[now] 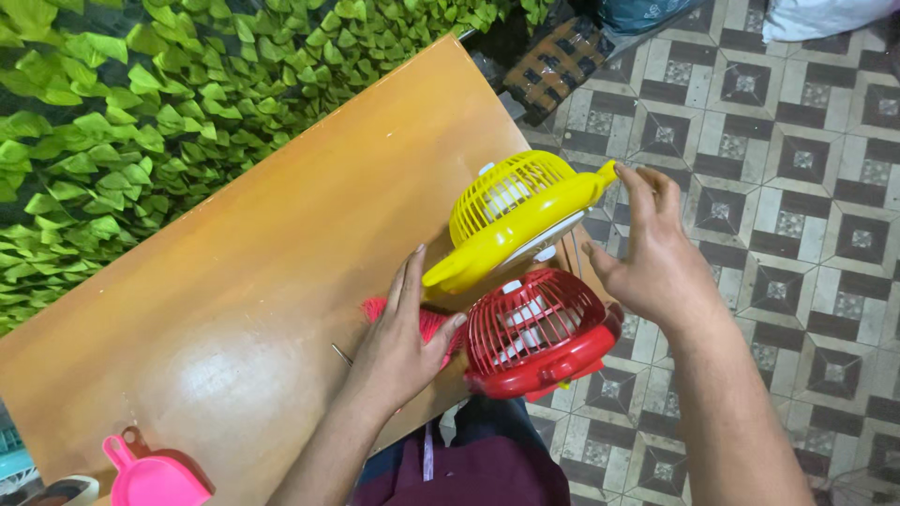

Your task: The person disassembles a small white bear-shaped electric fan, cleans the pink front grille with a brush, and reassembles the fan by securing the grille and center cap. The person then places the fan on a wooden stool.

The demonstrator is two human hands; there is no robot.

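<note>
A small yellow fan (514, 217) with a grille front stands tilted at the right edge of the wooden table (281, 253). My left hand (405, 335) presses its fingers against the fan's lower left end. My right hand (654, 253) touches the fan's upper right tip with its fingertips. Just below sits a red fan (539, 333) of the same shape, between my two hands. Behind my left hand a red piece (377, 307) shows partly, mostly hidden.
A pink scoop (150, 476) lies at the table's near left corner. A thin metal pin (341, 354) rests on the tabletop. Green leaf wall covering (122, 122) runs along the far side. Patterned floor tiles (797, 187) spread to the right.
</note>
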